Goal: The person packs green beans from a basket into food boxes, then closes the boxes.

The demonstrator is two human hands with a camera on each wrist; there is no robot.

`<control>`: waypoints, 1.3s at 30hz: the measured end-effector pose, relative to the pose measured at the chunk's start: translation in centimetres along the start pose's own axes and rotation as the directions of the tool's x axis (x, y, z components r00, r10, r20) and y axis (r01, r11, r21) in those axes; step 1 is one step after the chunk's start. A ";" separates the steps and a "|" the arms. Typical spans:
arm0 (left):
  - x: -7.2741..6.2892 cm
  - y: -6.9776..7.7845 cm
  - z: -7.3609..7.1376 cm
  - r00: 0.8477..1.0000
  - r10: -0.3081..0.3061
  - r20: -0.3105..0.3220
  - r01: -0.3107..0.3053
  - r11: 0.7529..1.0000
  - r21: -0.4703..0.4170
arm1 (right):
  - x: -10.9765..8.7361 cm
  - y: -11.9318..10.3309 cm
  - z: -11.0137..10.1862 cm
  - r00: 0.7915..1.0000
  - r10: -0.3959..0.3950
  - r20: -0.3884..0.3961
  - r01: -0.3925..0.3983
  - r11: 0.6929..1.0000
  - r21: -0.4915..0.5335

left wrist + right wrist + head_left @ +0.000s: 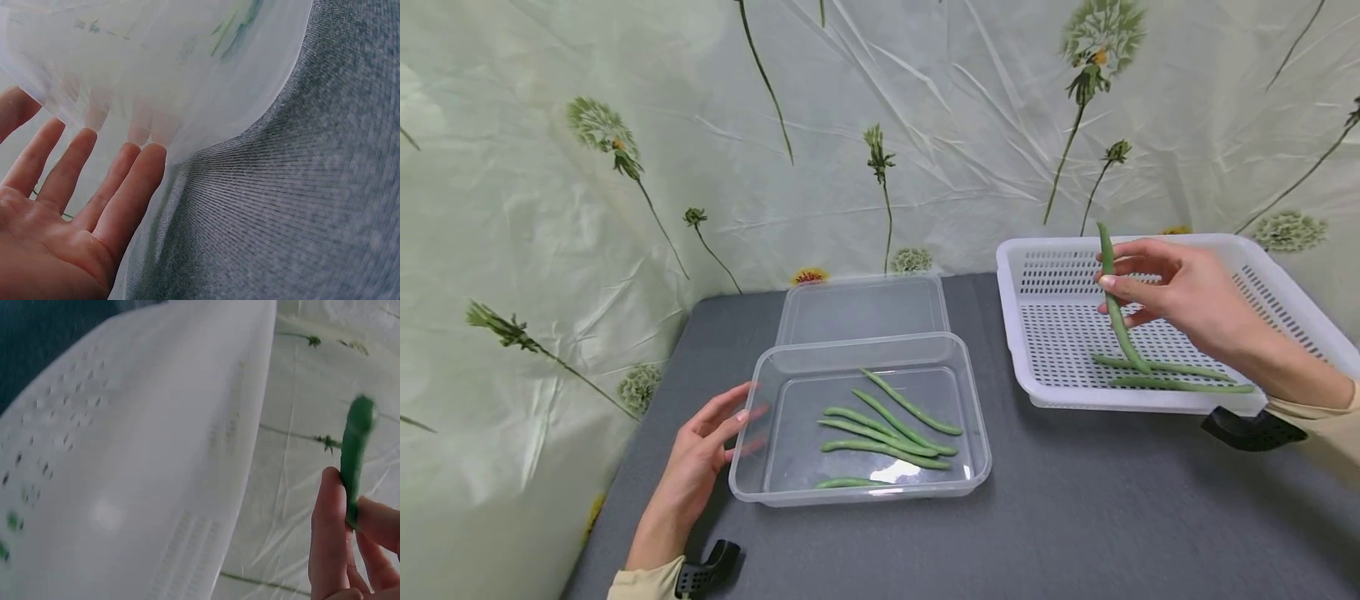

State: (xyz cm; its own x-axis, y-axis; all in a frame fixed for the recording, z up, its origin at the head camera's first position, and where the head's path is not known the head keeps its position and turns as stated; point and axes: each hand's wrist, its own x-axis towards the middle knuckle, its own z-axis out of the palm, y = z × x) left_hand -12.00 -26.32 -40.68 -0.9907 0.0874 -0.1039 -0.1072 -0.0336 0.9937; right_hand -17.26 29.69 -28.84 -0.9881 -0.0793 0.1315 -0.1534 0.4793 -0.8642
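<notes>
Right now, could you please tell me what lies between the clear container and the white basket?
Only bare grey tabletop, as the head view shows.

The head view looks down on box (857,339) and basket (1120,399), seen close from left and right wrists respectively.

The left hand (62,244) extends its fingers (132,199) toward a translucent container (181,69) beside grey cloth (312,194).
</notes>
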 end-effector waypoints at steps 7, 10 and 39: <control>-0.1 0.1 0.0 1.000 -0.002 -0.005 0.002 1.000 0.008 | -0.8 -0.3 2.5 1.000 0.008 -0.028 -0.006 0.998 0.061; -0.1 0.2 0.0 1.000 -0.004 -0.007 0.004 1.000 0.009 | -0.9 -0.4 3.5 0.998 -0.032 -0.050 0.039 0.989 0.146; -0.1 0.2 0.0 1.000 0.010 -0.014 -0.010 1.000 -0.002 | -1.7 -3.5 14.9 0.954 -0.294 -0.052 0.277 0.807 0.522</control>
State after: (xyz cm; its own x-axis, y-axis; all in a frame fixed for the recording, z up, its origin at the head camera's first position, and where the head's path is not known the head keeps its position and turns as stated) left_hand -11.92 -26.31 -40.46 -0.9928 0.0736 -0.0941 -0.0970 -0.0360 0.9946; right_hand -14.91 15.11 -33.29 -0.8984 -0.1708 0.4046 -0.3944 -0.0918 -0.9144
